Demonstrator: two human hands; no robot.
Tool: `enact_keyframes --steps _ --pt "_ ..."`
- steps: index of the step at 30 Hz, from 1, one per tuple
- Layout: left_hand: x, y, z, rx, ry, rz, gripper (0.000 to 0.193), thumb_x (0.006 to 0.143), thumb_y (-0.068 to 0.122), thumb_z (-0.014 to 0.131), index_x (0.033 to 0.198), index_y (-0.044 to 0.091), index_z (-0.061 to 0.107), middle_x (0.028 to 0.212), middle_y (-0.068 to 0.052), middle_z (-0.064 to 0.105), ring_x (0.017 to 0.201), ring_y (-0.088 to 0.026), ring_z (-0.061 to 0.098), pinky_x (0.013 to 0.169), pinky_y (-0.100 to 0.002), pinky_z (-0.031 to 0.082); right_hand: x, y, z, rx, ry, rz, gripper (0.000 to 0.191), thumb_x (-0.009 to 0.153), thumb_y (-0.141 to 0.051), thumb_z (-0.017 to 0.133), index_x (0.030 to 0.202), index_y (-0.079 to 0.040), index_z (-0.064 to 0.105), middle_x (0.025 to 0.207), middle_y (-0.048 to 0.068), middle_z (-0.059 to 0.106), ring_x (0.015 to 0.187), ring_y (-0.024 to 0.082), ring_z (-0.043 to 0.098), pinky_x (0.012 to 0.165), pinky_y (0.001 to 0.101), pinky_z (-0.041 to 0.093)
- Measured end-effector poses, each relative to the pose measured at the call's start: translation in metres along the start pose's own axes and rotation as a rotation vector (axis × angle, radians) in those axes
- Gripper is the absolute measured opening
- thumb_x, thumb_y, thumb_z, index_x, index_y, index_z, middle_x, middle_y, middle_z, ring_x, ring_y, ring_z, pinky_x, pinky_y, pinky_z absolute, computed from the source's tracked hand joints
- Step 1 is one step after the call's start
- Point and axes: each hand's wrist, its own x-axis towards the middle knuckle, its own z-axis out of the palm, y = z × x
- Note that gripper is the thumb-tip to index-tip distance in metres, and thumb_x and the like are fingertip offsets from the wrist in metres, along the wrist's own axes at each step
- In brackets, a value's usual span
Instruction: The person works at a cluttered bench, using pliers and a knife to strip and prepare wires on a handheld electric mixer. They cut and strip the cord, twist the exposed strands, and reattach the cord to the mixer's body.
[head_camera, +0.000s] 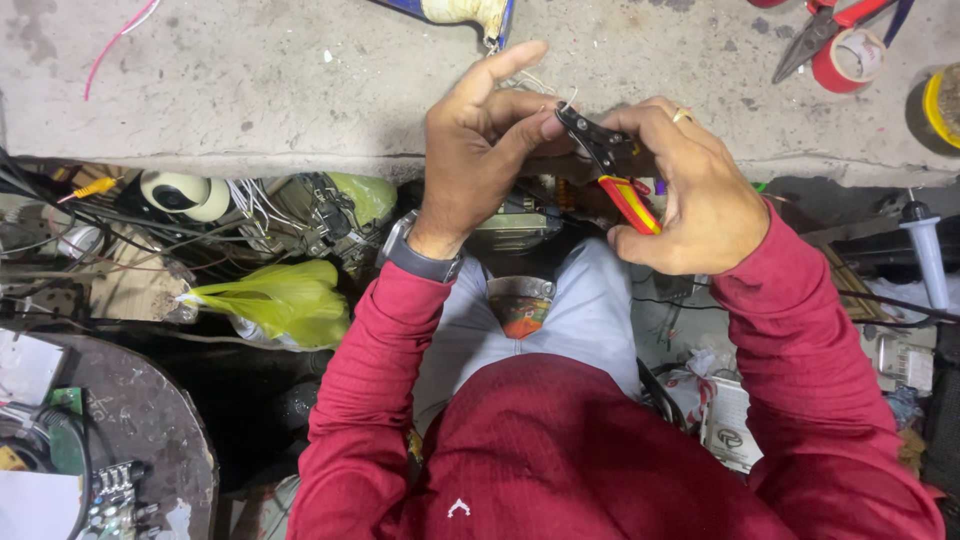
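Red sweater (560, 450) fills the foreground. Right hand (700, 195) clenches the pliers (610, 165) by the red-yellow handles, tips up over the table (300, 90). Left hand (480, 140) pinches a thin wire (545, 85) at the tips, holding it steady there.

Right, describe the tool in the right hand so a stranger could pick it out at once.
Start at the grey concrete bench across the top, then drop to its front edge, where two hands meet. The right hand grips small pliers: black jaws and red-and-yellow handles, unlike the all-red pair lying at the bench's far right.
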Motion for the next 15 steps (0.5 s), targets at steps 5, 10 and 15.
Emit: enact_keyframes --steps 5,10,15 --pt "0.0 0.003 0.003 0.014 0.0 0.002 0.052 0.103 -0.001 0.072 0.148 -0.003 0.046 0.106 -0.012 0.076 0.095 -0.016 0.076 0.087 -0.031 0.065 -0.001 0.002 0.002 0.023 0.013 -0.007 0.074 0.06 -0.008 0.079 0.129 0.003 0.055 0.11 0.017 0.059 0.1 0.035 0.062 0.089 0.039 0.049" --pt "0.003 0.0 0.003 0.015 -0.039 0.03 0.035 0.107 0.006 0.071 0.138 -0.001 0.057 0.107 -0.009 0.075 0.088 -0.011 0.073 0.084 -0.028 0.061 -0.003 0.0 0.006 0.104 0.05 0.046 0.071 0.063 -0.006 0.076 0.13 0.004 0.057 0.106 0.014 0.058 0.091 0.026 0.061 0.08 0.0332 0.05" --pt "0.005 0.008 0.007 0.275 -0.047 0.002 0.018 0.109 0.018 0.067 0.119 0.002 0.068 0.098 0.001 0.066 0.083 -0.004 0.063 0.068 -0.021 0.053 -0.002 -0.004 0.011 0.145 0.071 0.164 0.066 0.065 -0.002 0.074 0.129 0.004 0.058 0.102 0.011 0.056 0.083 0.018 0.059 0.073 0.0273 0.049"
